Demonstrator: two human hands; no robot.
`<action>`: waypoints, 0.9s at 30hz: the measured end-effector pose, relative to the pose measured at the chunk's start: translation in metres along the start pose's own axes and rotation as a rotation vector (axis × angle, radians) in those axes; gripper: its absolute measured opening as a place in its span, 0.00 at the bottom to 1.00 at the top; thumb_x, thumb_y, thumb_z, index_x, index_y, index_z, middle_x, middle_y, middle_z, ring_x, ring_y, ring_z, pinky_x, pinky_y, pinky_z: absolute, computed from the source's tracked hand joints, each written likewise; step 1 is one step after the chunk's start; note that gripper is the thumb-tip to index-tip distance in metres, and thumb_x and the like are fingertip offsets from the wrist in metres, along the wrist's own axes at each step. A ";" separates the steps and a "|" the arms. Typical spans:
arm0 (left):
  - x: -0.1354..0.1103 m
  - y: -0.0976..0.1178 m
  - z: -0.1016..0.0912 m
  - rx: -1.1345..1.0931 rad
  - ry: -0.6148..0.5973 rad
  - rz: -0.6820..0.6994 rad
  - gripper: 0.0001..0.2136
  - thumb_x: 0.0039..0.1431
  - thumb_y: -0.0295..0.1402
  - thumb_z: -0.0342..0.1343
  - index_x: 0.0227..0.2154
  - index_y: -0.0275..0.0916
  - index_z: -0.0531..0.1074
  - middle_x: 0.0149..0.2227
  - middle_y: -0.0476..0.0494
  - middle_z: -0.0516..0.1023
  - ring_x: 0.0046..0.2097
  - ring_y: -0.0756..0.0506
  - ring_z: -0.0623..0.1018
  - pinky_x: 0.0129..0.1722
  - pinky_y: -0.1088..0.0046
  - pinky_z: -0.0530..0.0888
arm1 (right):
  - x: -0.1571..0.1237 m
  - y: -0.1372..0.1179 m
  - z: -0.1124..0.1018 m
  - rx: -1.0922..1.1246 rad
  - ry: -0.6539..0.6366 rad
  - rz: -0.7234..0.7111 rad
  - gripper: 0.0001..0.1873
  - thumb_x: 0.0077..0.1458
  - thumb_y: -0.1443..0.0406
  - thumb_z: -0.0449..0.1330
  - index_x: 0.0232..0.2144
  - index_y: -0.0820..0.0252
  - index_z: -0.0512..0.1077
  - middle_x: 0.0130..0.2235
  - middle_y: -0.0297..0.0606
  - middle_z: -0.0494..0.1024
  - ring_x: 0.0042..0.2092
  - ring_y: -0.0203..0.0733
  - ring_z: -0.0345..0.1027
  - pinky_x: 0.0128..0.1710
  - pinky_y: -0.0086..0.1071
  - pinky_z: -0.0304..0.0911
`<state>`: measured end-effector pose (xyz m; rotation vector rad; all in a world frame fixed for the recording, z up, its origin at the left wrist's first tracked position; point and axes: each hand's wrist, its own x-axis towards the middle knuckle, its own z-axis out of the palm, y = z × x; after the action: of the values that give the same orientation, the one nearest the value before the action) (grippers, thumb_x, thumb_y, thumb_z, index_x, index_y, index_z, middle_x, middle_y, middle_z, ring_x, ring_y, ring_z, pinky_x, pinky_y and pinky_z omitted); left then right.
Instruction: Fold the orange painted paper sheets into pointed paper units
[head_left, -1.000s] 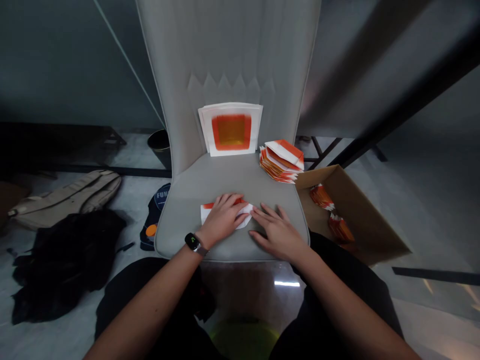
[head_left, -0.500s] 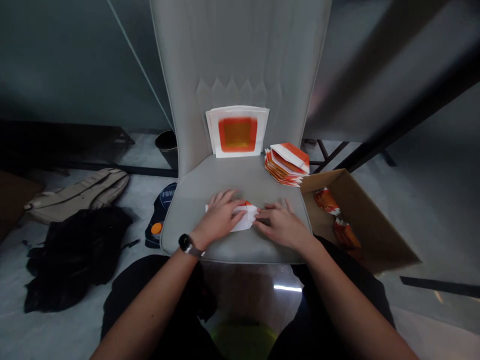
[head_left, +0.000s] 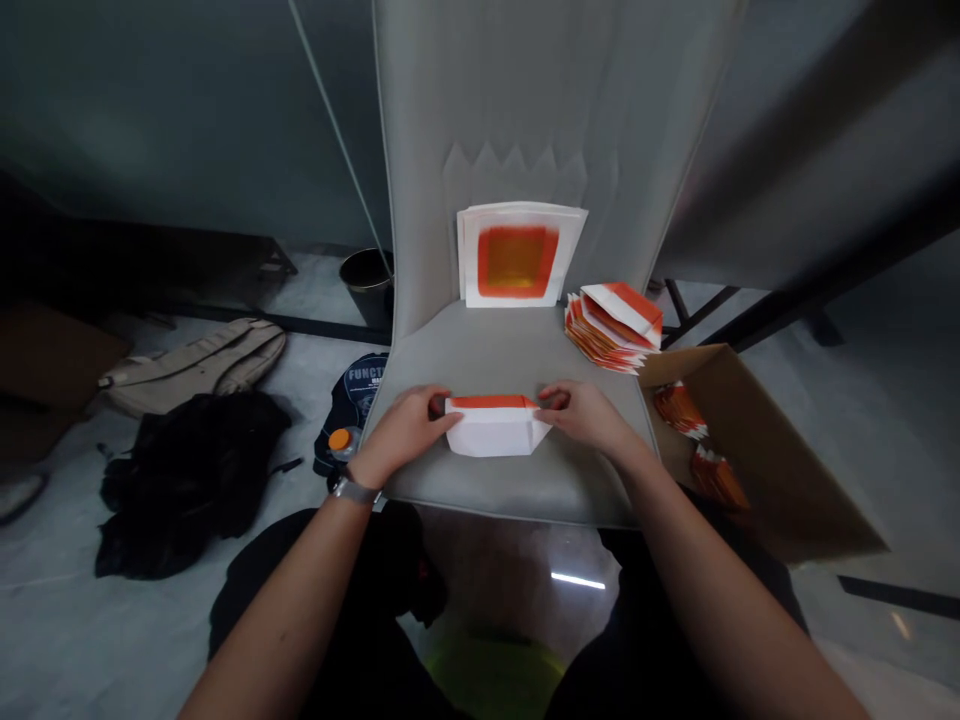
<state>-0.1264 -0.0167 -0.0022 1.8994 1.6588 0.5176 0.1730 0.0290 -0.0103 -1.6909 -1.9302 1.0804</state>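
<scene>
A folded sheet of white paper (head_left: pixel 491 432) with an orange strip along its top edge is held over the grey chair seat (head_left: pixel 480 345). My left hand (head_left: pixel 409 425) pinches its left end between thumb and fingers. At the right end, my right hand (head_left: pixel 581 412) grips the angled corner the same way. Behind, a stack of white sheets with an orange and gold square (head_left: pixel 517 262) leans against the chair back. A pile of folded orange and white papers (head_left: pixel 615 325) sits at the seat's right rear.
Right of the chair stands an open cardboard box (head_left: pixel 780 450) holding bundles of folded papers (head_left: pixel 681 408). On the floor at left lie a beige bag (head_left: pixel 199 365), a black cloth-like heap (head_left: pixel 187 480) and an orange-capped bottle (head_left: pixel 341 442). A dark bin (head_left: pixel 367 285) stands behind.
Before, my hands lay over the paper on the seat, the left one flat across it. Now they have moved apart and grip its two ends, with the paper lifted and tilted toward me.
</scene>
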 end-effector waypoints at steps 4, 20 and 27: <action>0.010 -0.005 -0.009 0.020 -0.120 0.067 0.14 0.56 0.40 0.65 0.42 0.40 0.77 0.43 0.42 0.77 0.45 0.41 0.76 0.47 0.62 0.75 | 0.002 -0.008 -0.004 0.063 -0.068 0.027 0.16 0.46 0.65 0.69 0.39 0.61 0.75 0.27 0.32 0.76 0.27 0.37 0.70 0.26 0.28 0.59; 0.049 0.008 -0.021 0.152 -0.325 0.136 0.15 0.41 0.39 0.72 0.30 0.39 0.76 0.37 0.43 0.78 0.40 0.40 0.76 0.39 0.66 0.72 | -0.007 -0.007 -0.001 0.135 -0.215 -0.090 0.19 0.53 0.54 0.68 0.41 0.60 0.76 0.29 0.33 0.76 0.28 0.37 0.68 0.26 0.30 0.60; 0.046 0.017 -0.023 -0.247 -0.367 0.095 0.08 0.56 0.38 0.61 0.35 0.40 0.78 0.35 0.48 0.82 0.37 0.45 0.79 0.37 0.70 0.72 | -0.006 -0.033 -0.001 0.189 -0.011 -0.209 0.22 0.55 0.53 0.67 0.47 0.60 0.78 0.45 0.43 0.82 0.41 0.42 0.74 0.40 0.35 0.69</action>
<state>-0.1203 0.0306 0.0227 1.7709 1.2167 0.3637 0.1526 0.0234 0.0159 -1.3537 -1.8960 1.1522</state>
